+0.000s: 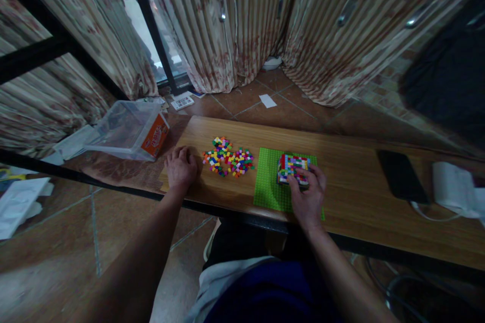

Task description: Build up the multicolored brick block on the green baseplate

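Observation:
A block built of many coloured toy bricks (289,162) stands on the green studded baseplate (268,181). My right hand (307,194) reaches over its near right side, thumb and fingers curled down at the top bricks. Whether a small brick is between the fingertips is hidden. At the left end of the wooden table, my left hand (180,169) lies palm down, its fingers stretched forward on the surface and holding nothing. Between this hand and the baseplate is a spread pile of loose small bricks (227,158) in mixed colours.
Left of the table stands a clear plastic box (129,128) with an orange label. A black phone (401,175) and a white charger (454,189) with a cable lie on the table's right. The wooden table (352,186) has a dark front edge (364,245). Curtains (204,35) hang behind.

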Tool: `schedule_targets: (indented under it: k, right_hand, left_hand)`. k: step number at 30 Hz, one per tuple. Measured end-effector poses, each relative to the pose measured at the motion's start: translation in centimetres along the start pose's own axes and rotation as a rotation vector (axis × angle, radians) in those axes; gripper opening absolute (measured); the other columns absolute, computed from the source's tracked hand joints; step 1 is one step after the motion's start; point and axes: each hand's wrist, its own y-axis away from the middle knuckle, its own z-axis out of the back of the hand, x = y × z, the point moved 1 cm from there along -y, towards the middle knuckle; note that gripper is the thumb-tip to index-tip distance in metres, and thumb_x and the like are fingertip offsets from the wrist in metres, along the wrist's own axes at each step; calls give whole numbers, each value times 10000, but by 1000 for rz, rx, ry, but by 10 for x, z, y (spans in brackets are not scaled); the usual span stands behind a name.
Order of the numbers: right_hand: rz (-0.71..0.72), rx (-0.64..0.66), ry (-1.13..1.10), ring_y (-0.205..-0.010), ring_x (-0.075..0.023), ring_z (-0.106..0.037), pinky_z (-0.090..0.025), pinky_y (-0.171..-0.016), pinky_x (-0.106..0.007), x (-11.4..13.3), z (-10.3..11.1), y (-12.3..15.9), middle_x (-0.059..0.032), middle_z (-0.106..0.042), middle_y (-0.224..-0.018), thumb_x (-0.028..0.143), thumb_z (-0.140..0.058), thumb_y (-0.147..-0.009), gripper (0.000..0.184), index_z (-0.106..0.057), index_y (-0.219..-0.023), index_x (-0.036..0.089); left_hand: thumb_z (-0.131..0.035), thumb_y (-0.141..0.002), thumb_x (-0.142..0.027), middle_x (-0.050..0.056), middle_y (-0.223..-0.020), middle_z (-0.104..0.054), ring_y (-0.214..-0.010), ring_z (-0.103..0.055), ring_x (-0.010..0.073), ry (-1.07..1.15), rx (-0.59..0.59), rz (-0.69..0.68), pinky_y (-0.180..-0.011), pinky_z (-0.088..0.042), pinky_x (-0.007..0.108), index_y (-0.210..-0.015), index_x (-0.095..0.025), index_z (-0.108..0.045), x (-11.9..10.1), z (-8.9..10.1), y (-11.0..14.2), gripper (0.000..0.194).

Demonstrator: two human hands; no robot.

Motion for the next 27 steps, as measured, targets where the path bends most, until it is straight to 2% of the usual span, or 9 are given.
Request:
schedule_targets:
  k: [5,12,17,20,23,27]
  right_hand:
    - [26,-16,-12,-1286,-278,-489,-379,-1094,-510,-1,-3,3,-130,-534,-1322,391,-634,-875,246,-687,-1028,205]
    - [73,10,40,-1246,-296,-517,-395,-1068,-512,-6,4,-2,-148,-576,-1274,472,-625,-878,337,-691,-1039,183]
    - [254,20,112,-1191,-272,-559,-413,-1048,-484,25,10,-2,-127,-631,-1220,381,-548,-948,249,-694,-1046,206]
    - [344,229,47,-1046,-229,-621,-465,-986,-426,51,-8,0,-86,-693,-1065,292,-476,-975,233,-691,-1037,224]
    - [334,391,32,-973,-235,-637,-505,-915,-413,64,-37,2,-104,-692,-1019,234,-424,-956,283,-685,-1060,200]
    - [260,420,138,-940,-258,-628,-518,-859,-413,56,-71,1,-131,-684,-986,193,-440,-892,300,-683,-1065,161]
  left_hand:
    - [-459,-915,-290,144,-1357,-604,-1277,-489,346,4,23,6,-1085,-368,497,-1293,-164,-627,0,1,1,433]
    - [-459,-917,-290,131,-1359,-608,-1260,-501,339,9,26,7,-1064,-385,487,-1288,-173,-631,-1,1,2,425]
    - [-450,-925,-288,126,-1359,-609,-1252,-505,338,30,12,10,-1059,-385,497,-1274,-175,-639,0,-1,3,413]
    - [-452,-924,-288,121,-1352,-616,-1236,-515,336,29,0,3,-1053,-386,490,-1266,-171,-643,0,-2,3,409]
    - [-446,-927,-288,118,-1347,-621,-1234,-515,335,30,-2,2,-1050,-386,483,-1264,-170,-643,1,-2,3,408]
    - [-440,-932,-297,121,-1345,-620,-1235,-509,341,35,5,6,-1052,-381,486,-1268,-166,-641,1,-2,3,413]
